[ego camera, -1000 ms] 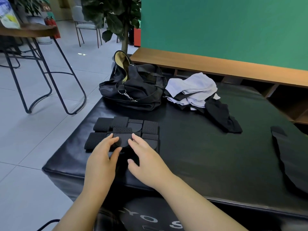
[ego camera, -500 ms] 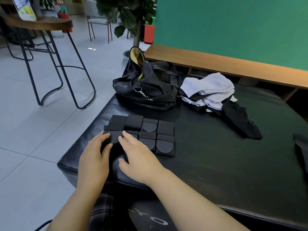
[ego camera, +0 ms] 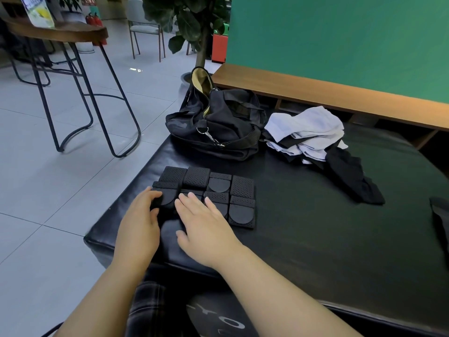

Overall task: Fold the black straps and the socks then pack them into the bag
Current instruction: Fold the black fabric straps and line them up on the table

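Observation:
Several folded black straps lie in two rows on the black padded bench. My left hand curls its fingers round the near-left strap at its left end. My right hand lies flat with straight fingers on the straps just right of it. The black bag sits behind the straps, its top open. A pile of white and black socks lies to the right of the bag, with a black sock trailing toward the front.
Another black cloth piece lies at the bench's right edge. A wooden ledge and green wall run behind. A metal-legged high table, chairs and a potted plant stand on the tiled floor to the left.
The view has shifted so the bench sits further right. My hands have stayed on the near-left straps, the left one now curling at the strap's left end.

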A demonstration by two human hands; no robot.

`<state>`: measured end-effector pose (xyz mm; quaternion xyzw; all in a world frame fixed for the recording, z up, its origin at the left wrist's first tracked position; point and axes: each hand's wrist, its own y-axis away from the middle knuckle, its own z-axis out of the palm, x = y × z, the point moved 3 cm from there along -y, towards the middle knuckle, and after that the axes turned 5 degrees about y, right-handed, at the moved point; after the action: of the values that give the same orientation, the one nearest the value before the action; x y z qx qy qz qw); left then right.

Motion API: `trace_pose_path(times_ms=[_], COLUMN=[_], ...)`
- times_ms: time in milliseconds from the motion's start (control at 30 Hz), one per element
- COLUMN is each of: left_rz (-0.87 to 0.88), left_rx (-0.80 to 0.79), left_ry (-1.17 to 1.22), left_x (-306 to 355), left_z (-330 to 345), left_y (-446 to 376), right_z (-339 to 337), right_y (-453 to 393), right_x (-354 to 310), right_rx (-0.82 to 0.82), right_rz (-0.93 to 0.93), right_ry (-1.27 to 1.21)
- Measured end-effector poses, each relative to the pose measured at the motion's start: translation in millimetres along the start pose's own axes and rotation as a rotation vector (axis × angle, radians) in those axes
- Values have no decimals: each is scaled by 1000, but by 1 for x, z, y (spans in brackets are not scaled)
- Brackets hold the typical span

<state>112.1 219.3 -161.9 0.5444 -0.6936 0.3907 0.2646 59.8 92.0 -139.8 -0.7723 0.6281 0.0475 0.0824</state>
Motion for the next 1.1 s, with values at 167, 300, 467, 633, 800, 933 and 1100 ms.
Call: trace_pose_path(times_ms=[167, 300, 467, 633, 800, 933, 1100], left_rz=[153, 272, 272, 314, 221, 183, 213], left_rx=[-44, -65, -67, -93, -153, -226, -335], left_ry=[-56, -16, 142, 162, 287, 340, 344], left_x=[-1, 16, 48, 81, 119, 145, 162], left_z=[5, 13, 38, 74, 108, 131, 155], left_y=[5, 19, 41, 66, 82, 94, 111], right_z=[-3, -4, -4, -6, -14, -15, -18], right_y=[14, 32, 66, 103, 140, 170, 203], right_x=[8, 21, 45, 72, 104, 129, 150], right_rx=[160, 371, 555, 711, 801, 851, 925], right_rz=[16, 66, 180, 298, 467, 625, 720], right_ry=[-65, -83, -156, -162, -145, -201, -223])
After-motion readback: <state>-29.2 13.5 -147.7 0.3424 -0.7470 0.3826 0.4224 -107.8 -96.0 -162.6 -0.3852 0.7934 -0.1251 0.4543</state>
